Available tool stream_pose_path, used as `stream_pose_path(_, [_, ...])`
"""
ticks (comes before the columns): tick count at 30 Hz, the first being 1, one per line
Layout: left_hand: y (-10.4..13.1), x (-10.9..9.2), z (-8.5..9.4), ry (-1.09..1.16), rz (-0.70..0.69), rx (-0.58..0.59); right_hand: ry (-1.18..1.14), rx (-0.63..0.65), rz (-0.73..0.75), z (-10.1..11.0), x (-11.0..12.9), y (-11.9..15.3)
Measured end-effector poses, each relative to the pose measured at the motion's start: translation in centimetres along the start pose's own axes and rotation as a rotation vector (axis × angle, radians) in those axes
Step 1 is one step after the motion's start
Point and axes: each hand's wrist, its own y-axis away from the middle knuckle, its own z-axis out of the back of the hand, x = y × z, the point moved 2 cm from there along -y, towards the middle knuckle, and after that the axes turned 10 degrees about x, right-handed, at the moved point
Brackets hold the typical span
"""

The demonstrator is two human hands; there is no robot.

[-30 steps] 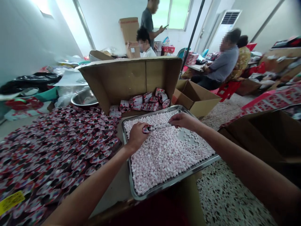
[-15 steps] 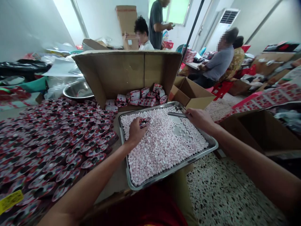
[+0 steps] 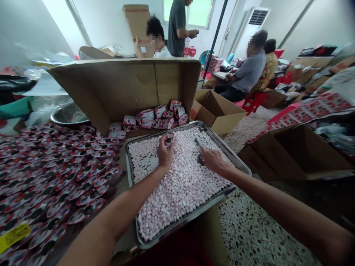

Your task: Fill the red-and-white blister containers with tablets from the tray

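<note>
A metal tray (image 3: 132, 162) holds a thick layer of small pale pink and white candy-like pellets (image 3: 169, 195). Over its far left part, my left hand (image 3: 165, 155) is closed round a small red-and-white printed pack (image 3: 168, 140) with a dark round opening. To the right, my right hand (image 3: 213, 159) grips a thin, flat grey metal tool (image 3: 198, 142), its far end low over the pellets. What lies under the right fingers is hidden. Many similar packs (image 3: 83, 168) stand in rows left of the tray, their dark openings upward.
Behind the tray, a cardboard box (image 3: 130, 81) on its side holds several printed packs (image 3: 155, 116). A steel bowl (image 3: 59, 114) stands at the back left. Open cartons (image 3: 222, 111) are on the right. Several people are farther back, one standing (image 3: 175, 33).
My right hand has moved left and nearer to me with the metal tool, which now points up and left. My left hand has turned more upright, still holding the pack. The view has shifted.
</note>
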Motion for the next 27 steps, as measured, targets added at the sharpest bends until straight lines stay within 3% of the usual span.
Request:
stream_pose_path(5, [0.7, -2.3, -3.7, 0.142, 0.070, 0.000, -0.120, -0.010, -0.049, -0.9, 3.9, -0.2])
stream_pose_path(9, [0.8, -3.8, -4.2, 0.233, 0.085, 0.036, -0.449, -0.114, -0.055, -1.5, 4.7, -0.2])
stream_pose_path(11, [0.4, -4.3, -3.0, 0.242, 0.064, 0.094, -0.745, -0.102, -0.002, -1.6, 4.5, 0.0])
stream_pose_path(14, [-1.0, -4.7, 1.0, 0.145, -0.011, 0.126, -1.173, -0.036, 0.145, -1.0, 4.1, 1.1])
stream_pose_path(17, [-2.6, -4.5, 5.5, -0.062, -0.049, 0.149, -1.346, -0.016, 0.255, 0.9, 3.9, 2.7])
stream_pose_path(19, [-3.1, -4.2, 7.5, -0.159, -0.043, 0.209, -1.366, 0.034, 0.300, 2.5, 4.0, 3.8])
stream_pose_path(22, [-2.9, -3.7, 8.7, -0.185, -0.041, 0.277, -1.341, 0.121, 0.347, 4.9, 4.4, 4.9])
stream_pose_path(27, [-1.4, -3.5, 8.6, -0.194, -0.062, 0.346, -1.195, 0.249, 0.354, 7.6, 5.4, 4.7])
